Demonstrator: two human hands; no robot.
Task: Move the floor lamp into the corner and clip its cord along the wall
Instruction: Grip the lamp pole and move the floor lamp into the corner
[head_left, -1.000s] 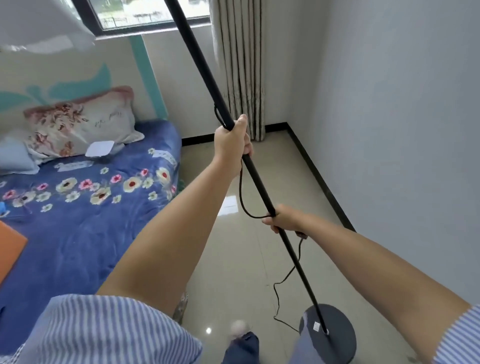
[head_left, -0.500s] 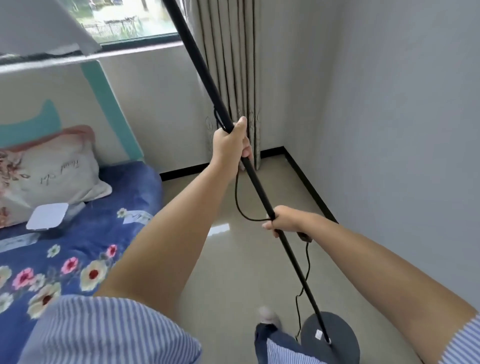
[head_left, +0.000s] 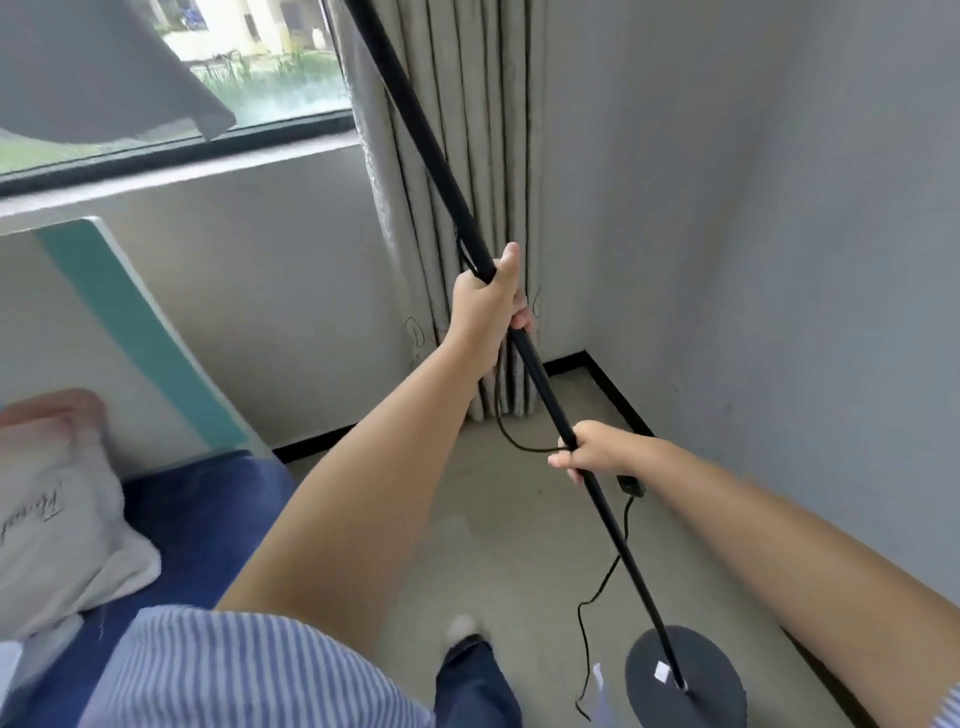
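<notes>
Both hands grip the floor lamp pole (head_left: 540, 374) at frame centre: left hand (head_left: 488, 306) above, right hand (head_left: 597, 449) below. The loose cord (head_left: 587, 623) dangling near the feet could snag or trip.

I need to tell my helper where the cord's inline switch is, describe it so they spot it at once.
Start at the black lamp pole slanting across the room. Just below the right hand, the thin black cord widens into a small dark block, the only thick spot on it.
</notes>
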